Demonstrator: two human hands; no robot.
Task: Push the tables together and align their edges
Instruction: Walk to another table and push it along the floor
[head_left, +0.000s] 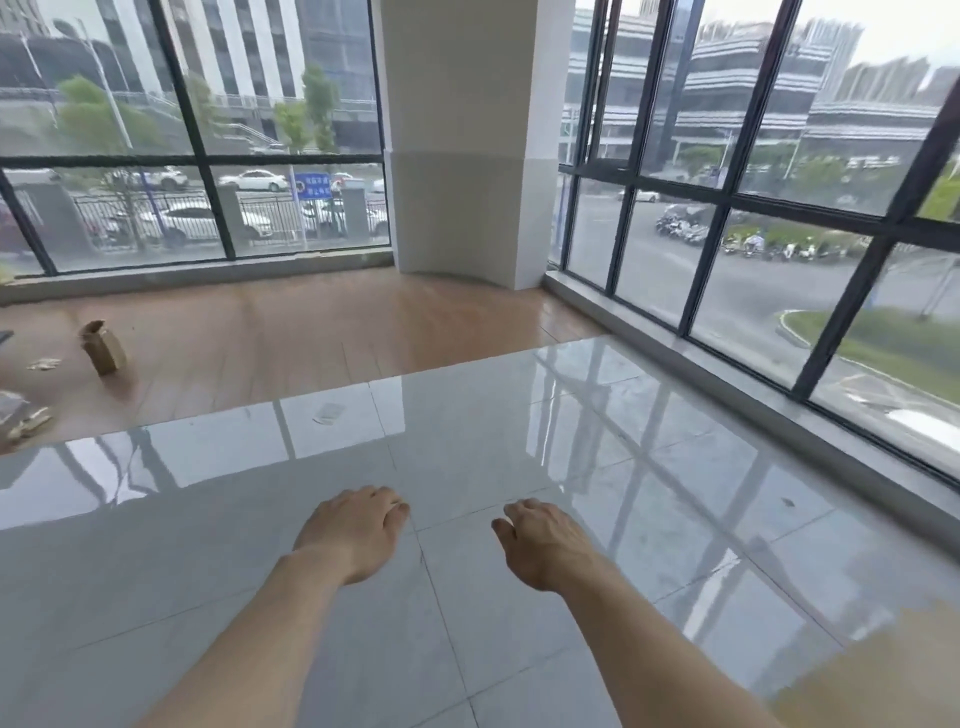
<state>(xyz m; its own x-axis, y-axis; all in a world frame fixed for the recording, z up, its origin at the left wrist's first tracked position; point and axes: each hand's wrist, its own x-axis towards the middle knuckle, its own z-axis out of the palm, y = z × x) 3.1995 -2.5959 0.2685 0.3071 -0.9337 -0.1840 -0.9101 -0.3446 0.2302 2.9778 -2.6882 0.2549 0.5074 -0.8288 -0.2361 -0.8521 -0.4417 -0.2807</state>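
Both my arms reach forward over a glossy grey tiled floor (467, 649). My left hand (353, 530) and my right hand (545, 545) hang palm down side by side, fingers loosely bent downward, holding nothing and touching nothing. A blurred tan surface (878, 670) shows at the bottom right corner; I cannot tell whether it is a table top. No other table is in view.
A white pillar (457, 156) stands in the corner between two walls of dark-framed windows. Wooden flooring (311, 332) lies beyond the tiles. A brown paper bag (104, 348) and scraps lie at the far left. A small paper piece (330, 413) lies on the tiles.
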